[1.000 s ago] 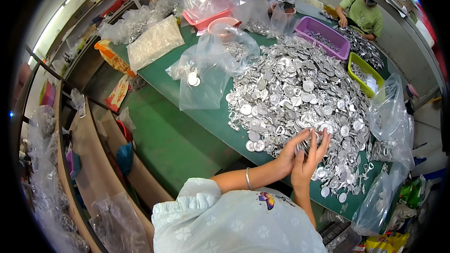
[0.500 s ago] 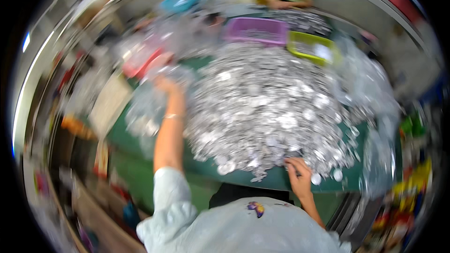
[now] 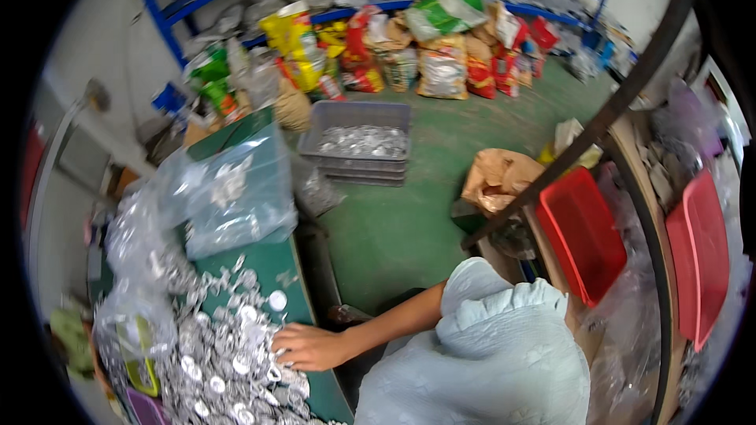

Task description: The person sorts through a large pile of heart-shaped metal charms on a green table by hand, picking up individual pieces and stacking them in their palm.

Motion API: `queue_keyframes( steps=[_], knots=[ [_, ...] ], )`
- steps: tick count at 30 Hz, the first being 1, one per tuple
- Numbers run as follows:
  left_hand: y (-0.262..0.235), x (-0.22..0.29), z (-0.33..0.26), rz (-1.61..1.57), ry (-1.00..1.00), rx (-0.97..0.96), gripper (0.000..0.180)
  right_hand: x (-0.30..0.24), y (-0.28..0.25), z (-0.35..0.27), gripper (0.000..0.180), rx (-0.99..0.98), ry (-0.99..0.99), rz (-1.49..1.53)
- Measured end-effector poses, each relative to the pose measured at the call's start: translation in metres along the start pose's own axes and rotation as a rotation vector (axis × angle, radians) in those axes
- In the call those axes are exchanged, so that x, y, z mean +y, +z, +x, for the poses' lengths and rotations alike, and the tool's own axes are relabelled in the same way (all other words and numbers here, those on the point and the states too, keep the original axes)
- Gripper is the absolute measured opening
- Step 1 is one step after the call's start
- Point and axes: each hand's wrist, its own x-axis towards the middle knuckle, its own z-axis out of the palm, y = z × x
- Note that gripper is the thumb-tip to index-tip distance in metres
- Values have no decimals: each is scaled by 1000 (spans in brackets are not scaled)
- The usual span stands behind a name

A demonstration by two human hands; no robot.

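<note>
My right hand (image 3: 309, 347) rests palm down at the near edge of a large heap of flat silvery metal pieces (image 3: 228, 362). Its fingers reach onto the pieces, slightly bent and a little apart, and I see nothing held in them. Many pieces look like round discs and rings. One pale disc (image 3: 278, 300) lies alone on the green tabletop (image 3: 276, 264), just beyond the hand. My left hand is out of view.
Clear plastic bags (image 3: 240, 197) cover the table's far end. A grey crate (image 3: 358, 165) of silvery pieces stands on the floor. Filled sacks (image 3: 441, 67) line a blue shelf (image 3: 189, 4). Red trays (image 3: 583, 232) and a dark metal bar (image 3: 583, 142) are at right.
The view has swung far to the right, so the heap is now at lower left. My left hand, earlier among plastic bags, has left the picture. My right hand stays at the heap's edge.
</note>
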Motion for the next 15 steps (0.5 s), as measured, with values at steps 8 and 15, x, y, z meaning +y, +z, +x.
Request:
queue_keyframes(
  steps=[8, 15],
  knots=[
    [86, 84, 4, 549, 484, -392, 72, 38, 34, 2, 54, -18, 40, -83],
    [121, 70, -5, 147, 798, -154, 66, 35, 48, 0, 44, -26, 123, 93]
  ],
)
